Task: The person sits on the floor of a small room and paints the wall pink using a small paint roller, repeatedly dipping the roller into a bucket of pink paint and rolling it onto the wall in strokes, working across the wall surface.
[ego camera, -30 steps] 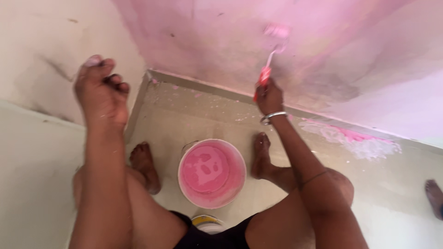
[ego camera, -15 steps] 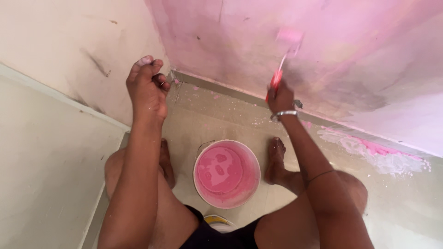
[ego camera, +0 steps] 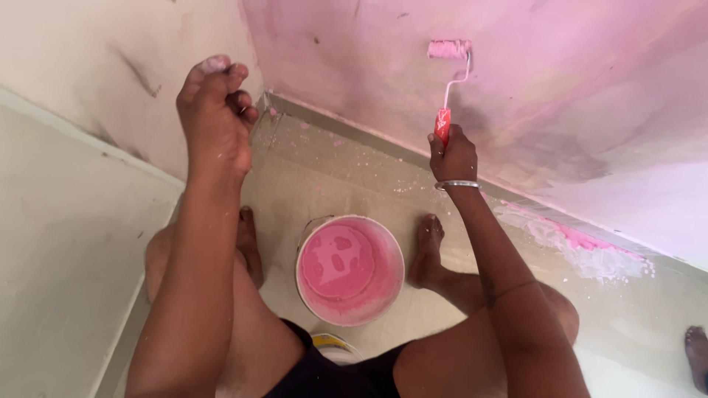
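Note:
My right hand (ego camera: 454,156) grips the red handle of a small paint roller (ego camera: 450,50), whose pink sleeve rests against the pink-painted wall (ego camera: 560,81) above the hand. A metal bangle circles that wrist. My left hand (ego camera: 215,118) is raised in front of the cream side wall (ego camera: 96,59), fingers curled into a loose fist with nothing in it and flecks of paint on the fingertips. Between my two bare feet on the floor stands a white bucket (ego camera: 304,254) holding pink paint.
The tiled floor (ego camera: 346,173) is speckled with paint drops, and a pink and white smear (ego camera: 571,239) runs along the wall's base at right. Another person's bare foot (ego camera: 696,355) shows at the far right edge. A yellow-rimmed object (ego camera: 333,345) lies below the bucket.
The view has shifted right and closer. My right hand has lifted the roller higher up the pink wall. My left hand stays raised in a fist.

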`<action>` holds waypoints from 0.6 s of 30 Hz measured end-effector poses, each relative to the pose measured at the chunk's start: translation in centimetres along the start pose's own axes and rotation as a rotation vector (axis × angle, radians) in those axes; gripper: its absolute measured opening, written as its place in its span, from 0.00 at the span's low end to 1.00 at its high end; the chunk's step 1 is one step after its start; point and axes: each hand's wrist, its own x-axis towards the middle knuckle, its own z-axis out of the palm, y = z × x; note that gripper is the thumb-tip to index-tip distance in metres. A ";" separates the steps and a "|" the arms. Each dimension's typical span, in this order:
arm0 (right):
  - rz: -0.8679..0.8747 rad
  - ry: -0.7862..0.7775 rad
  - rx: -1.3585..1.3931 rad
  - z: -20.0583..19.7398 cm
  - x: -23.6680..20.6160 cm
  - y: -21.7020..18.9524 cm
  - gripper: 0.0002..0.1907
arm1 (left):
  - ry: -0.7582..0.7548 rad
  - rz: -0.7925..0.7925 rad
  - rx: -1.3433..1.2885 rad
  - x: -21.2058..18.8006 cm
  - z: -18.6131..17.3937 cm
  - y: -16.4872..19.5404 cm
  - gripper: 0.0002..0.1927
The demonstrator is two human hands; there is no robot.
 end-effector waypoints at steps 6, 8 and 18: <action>0.175 -0.254 -0.249 2.5 -2.7 2.7 0.22 | 0.001 0.020 -0.007 0.0 0.5 -0.7 0.07; 0.256 -0.301 -0.276 3.2 -3.5 3.9 0.23 | -0.011 0.021 0.006 -0.1 0.3 -0.8 0.07; -0.007 -0.124 -0.224 2.3 0.0 0.1 0.20 | -0.030 0.034 0.026 -0.6 0.0 -0.4 0.06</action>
